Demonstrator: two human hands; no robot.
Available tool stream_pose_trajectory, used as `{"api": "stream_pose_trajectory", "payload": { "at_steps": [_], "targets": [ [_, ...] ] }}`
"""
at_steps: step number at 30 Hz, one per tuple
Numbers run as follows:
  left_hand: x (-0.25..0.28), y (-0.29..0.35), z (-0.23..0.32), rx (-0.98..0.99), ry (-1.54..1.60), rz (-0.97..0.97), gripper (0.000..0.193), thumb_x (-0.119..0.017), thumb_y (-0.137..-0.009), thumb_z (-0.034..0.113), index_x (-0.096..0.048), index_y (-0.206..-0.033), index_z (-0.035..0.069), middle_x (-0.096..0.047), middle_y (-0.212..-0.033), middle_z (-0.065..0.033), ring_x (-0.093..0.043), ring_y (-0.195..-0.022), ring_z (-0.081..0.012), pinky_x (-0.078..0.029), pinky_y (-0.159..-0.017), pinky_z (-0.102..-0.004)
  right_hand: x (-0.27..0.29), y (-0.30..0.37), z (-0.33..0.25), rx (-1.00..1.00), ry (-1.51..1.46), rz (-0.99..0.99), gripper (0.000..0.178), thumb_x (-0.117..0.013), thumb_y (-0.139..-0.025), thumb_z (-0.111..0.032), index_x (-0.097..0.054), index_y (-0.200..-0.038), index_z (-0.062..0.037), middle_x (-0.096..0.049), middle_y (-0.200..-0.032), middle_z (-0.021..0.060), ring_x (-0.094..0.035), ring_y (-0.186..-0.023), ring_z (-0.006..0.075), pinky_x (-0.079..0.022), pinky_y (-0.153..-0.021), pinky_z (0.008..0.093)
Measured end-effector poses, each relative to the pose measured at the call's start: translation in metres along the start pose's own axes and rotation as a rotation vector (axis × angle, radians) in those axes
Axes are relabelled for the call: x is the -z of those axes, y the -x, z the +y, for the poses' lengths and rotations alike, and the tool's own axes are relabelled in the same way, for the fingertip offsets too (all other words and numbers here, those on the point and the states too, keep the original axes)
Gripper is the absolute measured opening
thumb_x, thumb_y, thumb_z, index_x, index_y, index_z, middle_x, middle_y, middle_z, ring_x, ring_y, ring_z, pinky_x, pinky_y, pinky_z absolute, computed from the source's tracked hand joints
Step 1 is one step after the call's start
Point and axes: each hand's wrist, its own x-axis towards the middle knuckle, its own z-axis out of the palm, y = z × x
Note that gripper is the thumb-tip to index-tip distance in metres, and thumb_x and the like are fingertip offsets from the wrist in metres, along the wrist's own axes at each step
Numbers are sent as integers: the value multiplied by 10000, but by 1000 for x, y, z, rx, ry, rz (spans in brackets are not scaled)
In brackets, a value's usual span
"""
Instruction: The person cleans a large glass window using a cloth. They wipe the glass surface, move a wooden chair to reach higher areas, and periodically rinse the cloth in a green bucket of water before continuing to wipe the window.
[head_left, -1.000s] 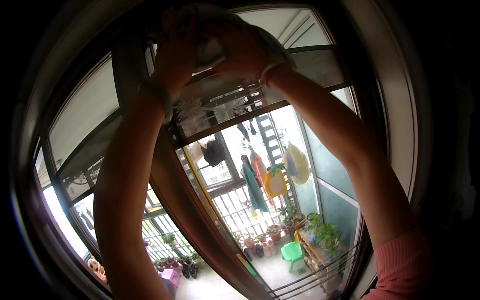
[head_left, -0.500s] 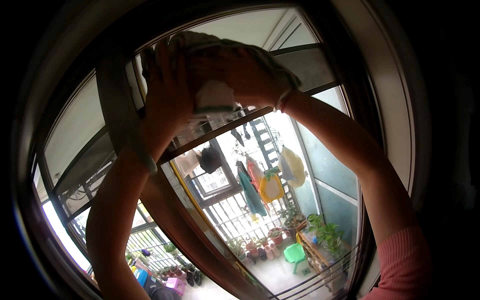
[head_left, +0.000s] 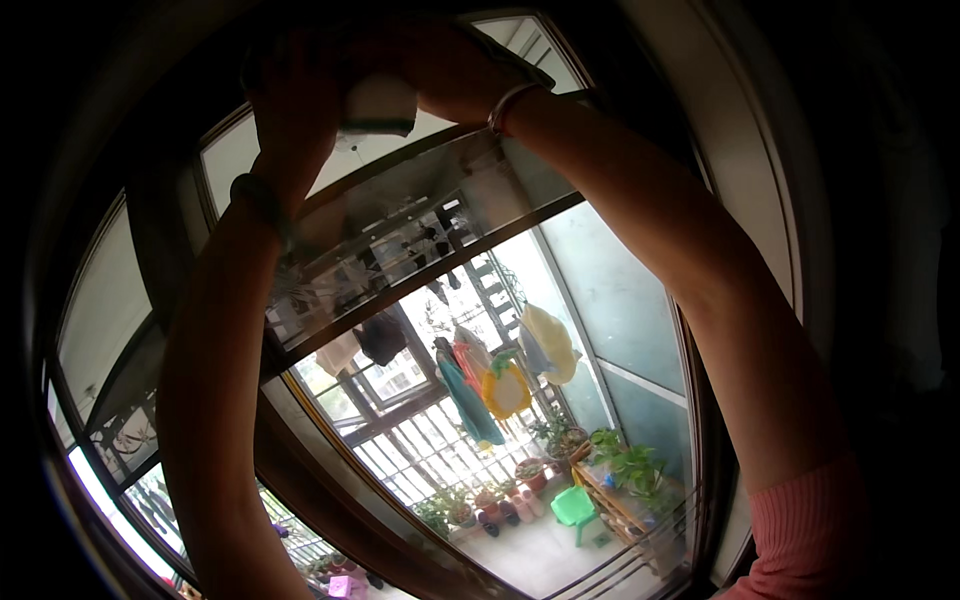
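Both my arms reach up to the top of a dark-framed glass door. A cloth with a pale part and a dark edge is bunched under my hands against the upper pane. My left hand presses it from the left, with a dark band on that wrist. My right hand lies over its right side, and a bracelet circles the wrist. The fingers of both hands are in deep shadow, and much of the cloth is lost in the dark.
A dark crossbar divides the door's panes. Through the glass show hanging laundry, a green stool, potted plants on a wooden shelf and a white railing. A pale wall edge runs along the right.
Both hands and the cloth have moved up and a little left, to the dark top of the frame. More of the upper pane and crossbar now shows beneath them.
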Motion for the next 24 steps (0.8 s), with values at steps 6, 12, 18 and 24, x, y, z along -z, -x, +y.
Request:
{"api": "stream_pose_trajectory", "payload": {
  "at_steps": [6,12,18,24],
  "targets": [
    [16,-30,48,-327,237,280,450,-646,-854,247,-562,-1268,92,-547,-1281,-135,-530,-1164,-343,-427,-970,-470,28,54,30,-180,-148,-42,597,-673,-734,-9,-593,-1280,-240,-582,-1322,7,-539,-1223,210,-425,-1060,374],
    [19,-36,120,-184,351,-167,638,-484,-971,405,-282,-1528,167,-171,-1582,-211,-126,-1468,-403,-135,-1141,-608,51,122,42,-289,-103,-84,598,-649,-830,-372,-518,-1361,-129,-481,-1418,107,-391,-1346,308,-298,-1107,458],
    [25,-18,144,-344,286,-169,721,-524,-926,514,-289,-1529,196,-166,-1600,-160,-111,-1481,-356,-154,-1169,-529,75,160,5,-448,-244,-116,619,-701,-806,-313,-505,-1369,-147,-464,-1428,117,-408,-1338,308,-319,-1115,440],
    [87,74,237,-266,884,76,466,-629,-826,264,-581,-1275,149,-477,-1380,-109,-480,-1223,-336,-301,-1057,-617,165,257,-89,-483,-169,-228,581,-690,-832,-170,-492,-1362,-38,-455,-1412,194,-421,-1319,368,-300,-1132,495]
  ]
}}
